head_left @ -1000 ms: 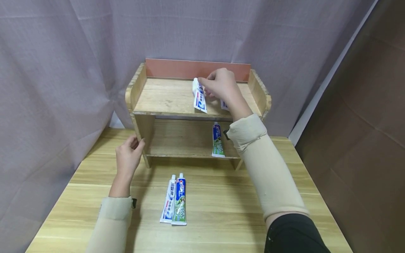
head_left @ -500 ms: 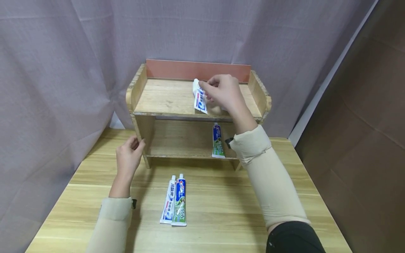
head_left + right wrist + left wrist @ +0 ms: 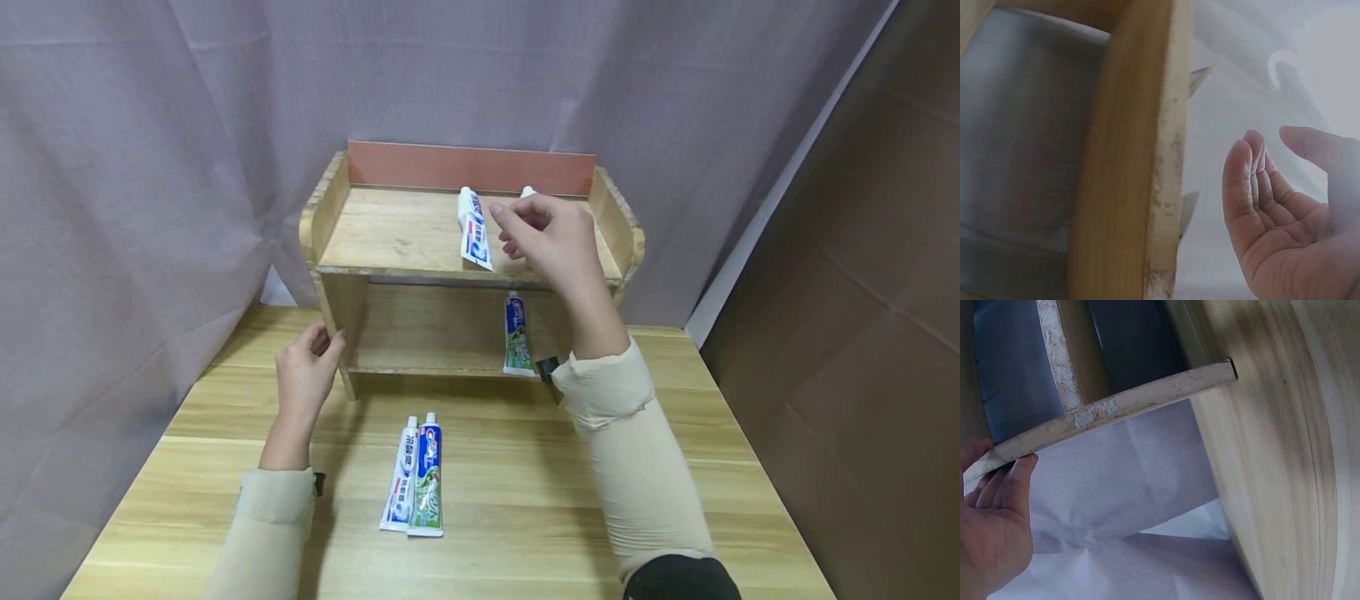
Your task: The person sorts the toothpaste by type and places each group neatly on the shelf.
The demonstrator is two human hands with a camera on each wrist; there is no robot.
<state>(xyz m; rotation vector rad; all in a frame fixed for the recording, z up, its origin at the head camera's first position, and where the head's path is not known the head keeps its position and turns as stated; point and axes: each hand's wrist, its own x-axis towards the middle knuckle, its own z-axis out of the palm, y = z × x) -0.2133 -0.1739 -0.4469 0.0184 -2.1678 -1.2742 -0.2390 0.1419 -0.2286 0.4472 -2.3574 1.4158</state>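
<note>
My left hand (image 3: 303, 367) pinches the front edge of the side panel (image 3: 1154, 387) of a small two-level wooden shelf (image 3: 397, 229), thumb on one face and fingers on the other. Over the top level, my right hand (image 3: 557, 242) hangs in front of the boards, thumb and fingers apart with nothing between them. Just left of its fingertips lies a white toothpaste tube (image 3: 475, 229), cap to the back. Another white tube (image 3: 528, 192) shows only its cap end; the right hand hides the rest. On the lower level lies a blue and green toothpaste tube (image 3: 517, 333).
Side by side on the wooden table (image 3: 517, 508), in front of the shelf, lie a white toothpaste tube (image 3: 401, 479) and a blue and green one (image 3: 427, 479). A reddish back board (image 3: 435, 164) edges the top level. Grey curtain (image 3: 150, 167) hangs behind.
My right hand has let go of the white toothpaste tube on the top level and drawn back right and toward me, uncovering the other tube's cap. The left hand has stayed put.
</note>
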